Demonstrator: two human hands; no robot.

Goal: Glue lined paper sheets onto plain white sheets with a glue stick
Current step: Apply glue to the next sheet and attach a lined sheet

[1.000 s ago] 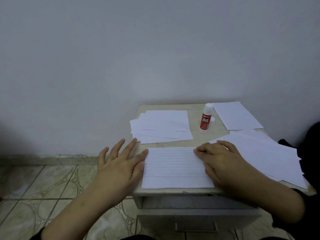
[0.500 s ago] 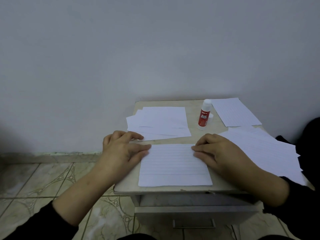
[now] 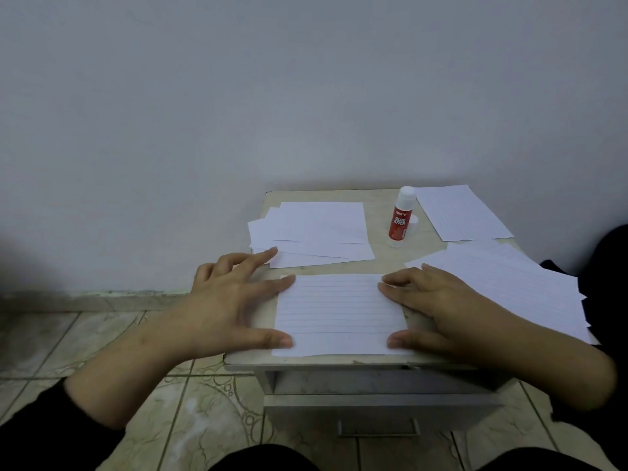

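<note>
A lined paper sheet (image 3: 339, 311) lies on a plain white sheet at the front of the small table (image 3: 380, 256). My left hand (image 3: 234, 300) rests at its left edge, fingers spread, thumb and fingertips touching the paper. My right hand (image 3: 438, 307) presses its right edge with straight fingers and the thumb on the lower right corner. A red and white glue stick (image 3: 401, 219) stands upright behind the sheet, its cap on.
A loose pile of plain white sheets (image 3: 316, 232) lies at the back left. Lined sheets (image 3: 462, 212) lie at the back right, and more sheets (image 3: 509, 283) spread over the right edge. A drawer (image 3: 377, 413) hangs below the tabletop. Tiled floor is at the left.
My left hand has moved onto the table and spread its fingers, its thumb now on the sheet's lower left. My right thumb has come down onto the lower right corner.
</note>
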